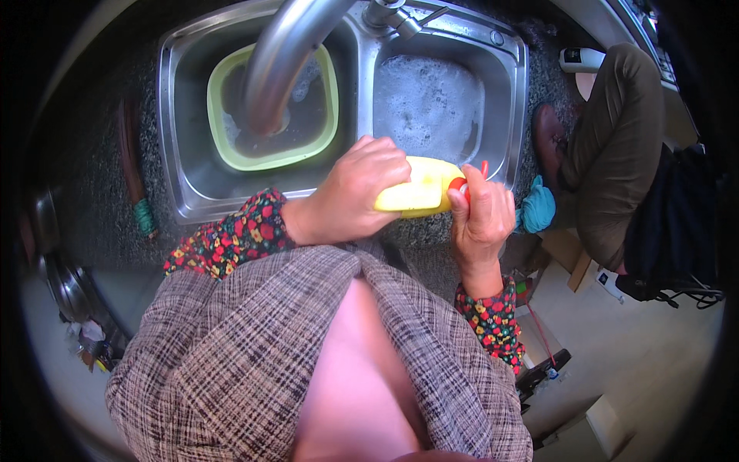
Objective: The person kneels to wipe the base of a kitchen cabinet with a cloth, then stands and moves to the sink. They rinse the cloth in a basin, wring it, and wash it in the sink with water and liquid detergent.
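My left hand (366,187) is wrapped around the body of a yellow plastic bottle (430,185), held on its side above the front rim of the sink. At the bottle's right end, the thumb and fingers of my right hand (485,216) grip its red cap (460,184). A small red tip (484,168) sticks up behind those fingers. Beyond the bottle, the right basin (502,115) of the steel sink holds foamy water (427,110). A light green plastic tub (215,110) of cloudy water stands in the left basin (190,75).
A steel faucet (294,40) arches over the tub, with its lever handle (413,26) at the back. On the right lie a turquoise cloth (537,205) and a white bottle (583,60), near another person's trousered leg (612,121) and brown shoe (548,136). A green-wrapped stick (134,167) lies left.
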Demonstrator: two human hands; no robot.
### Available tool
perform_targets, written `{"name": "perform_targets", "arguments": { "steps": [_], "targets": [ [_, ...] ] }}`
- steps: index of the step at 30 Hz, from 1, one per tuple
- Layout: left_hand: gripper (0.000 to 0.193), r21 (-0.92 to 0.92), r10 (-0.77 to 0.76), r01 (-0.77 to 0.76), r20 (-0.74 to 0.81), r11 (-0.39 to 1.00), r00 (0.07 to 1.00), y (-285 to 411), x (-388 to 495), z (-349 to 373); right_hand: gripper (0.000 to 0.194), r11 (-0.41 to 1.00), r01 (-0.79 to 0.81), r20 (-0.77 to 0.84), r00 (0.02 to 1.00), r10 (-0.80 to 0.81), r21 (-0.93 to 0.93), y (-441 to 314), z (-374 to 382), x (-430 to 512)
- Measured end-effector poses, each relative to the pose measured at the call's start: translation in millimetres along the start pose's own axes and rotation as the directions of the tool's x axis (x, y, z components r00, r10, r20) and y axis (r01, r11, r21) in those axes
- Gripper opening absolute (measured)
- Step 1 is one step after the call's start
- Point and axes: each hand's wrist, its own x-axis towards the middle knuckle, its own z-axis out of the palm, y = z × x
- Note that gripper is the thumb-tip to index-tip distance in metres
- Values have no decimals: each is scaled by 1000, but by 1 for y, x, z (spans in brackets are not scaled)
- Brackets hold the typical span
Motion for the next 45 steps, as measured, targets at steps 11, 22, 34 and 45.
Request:
{"name": "perform_targets", "arguments": {
  "steps": [11, 22, 34, 45],
  "targets": [
    [20, -34, 6, -8, -69, 999, 998, -1, -9, 3, 37, 992, -90, -35, 996, 87, -93, -19, -8, 2],
    [22, -25, 5, -6, -42, 1000, 999, 0, -7, 1, 43, 991, -134, 61, 989, 132, 26, -18, -3, -3],
    [23, -18, 38, -39, -61, 999, 997, -10, -18, 8, 43, 978, -196, -56, 978, 200, 68, -32, -15, -3],
    [39, -88, 3, -11, -83, 996, 997, -20, -26, 23, 39, 920, -319, -175, 916, 361, 229, -50, -27, -12]
  ]
}}
